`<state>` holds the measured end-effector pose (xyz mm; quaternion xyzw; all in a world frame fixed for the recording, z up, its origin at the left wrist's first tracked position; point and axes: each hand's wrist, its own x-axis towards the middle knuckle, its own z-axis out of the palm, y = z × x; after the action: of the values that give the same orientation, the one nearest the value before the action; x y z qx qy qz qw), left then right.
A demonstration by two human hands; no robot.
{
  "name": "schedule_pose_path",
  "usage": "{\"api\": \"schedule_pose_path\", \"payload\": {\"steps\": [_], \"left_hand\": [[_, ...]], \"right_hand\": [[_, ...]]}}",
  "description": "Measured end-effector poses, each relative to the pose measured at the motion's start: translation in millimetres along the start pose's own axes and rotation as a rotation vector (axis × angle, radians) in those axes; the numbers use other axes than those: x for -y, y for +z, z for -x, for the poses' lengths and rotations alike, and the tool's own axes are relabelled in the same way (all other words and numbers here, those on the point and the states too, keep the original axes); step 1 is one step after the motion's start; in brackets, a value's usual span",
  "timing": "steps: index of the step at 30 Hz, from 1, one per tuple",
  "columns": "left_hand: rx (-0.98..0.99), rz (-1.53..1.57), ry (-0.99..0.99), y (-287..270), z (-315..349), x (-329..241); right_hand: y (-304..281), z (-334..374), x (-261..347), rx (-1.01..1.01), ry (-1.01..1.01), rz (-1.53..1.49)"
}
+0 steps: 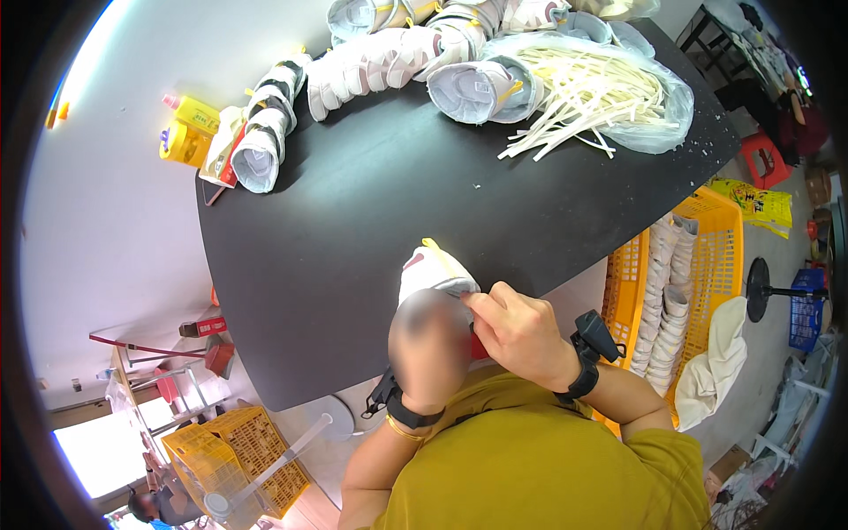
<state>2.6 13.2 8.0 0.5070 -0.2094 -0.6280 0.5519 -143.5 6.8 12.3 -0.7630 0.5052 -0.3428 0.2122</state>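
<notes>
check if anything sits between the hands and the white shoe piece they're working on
Nothing visible does. Both the left hand and right hand are already on the white shoe piece at the black table's near edge.

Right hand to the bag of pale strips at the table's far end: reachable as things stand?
Probably, but not directly. The right hand is busy on the white shoe at the near edge. The black tabletop between it and the bag of strips is bare, so nothing blocks a long stretch.
</notes>
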Motion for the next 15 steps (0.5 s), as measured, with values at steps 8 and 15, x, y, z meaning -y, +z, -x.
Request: {"api": "schedule_pose_path", "payload": {"steps": [8, 15], "left_hand": [[-0.015, -0.058, -0.006, -2.4, 1.6, 11.7], [0.094, -0.049, 0.009, -5.5, 2.4, -1.7]], "right_hand": [[17.3, -5.1, -8.8, -0.088, -0.041, 0.108], [-6.8, -24.4, -21.8, 0.02, -0.005, -0.099]]}}
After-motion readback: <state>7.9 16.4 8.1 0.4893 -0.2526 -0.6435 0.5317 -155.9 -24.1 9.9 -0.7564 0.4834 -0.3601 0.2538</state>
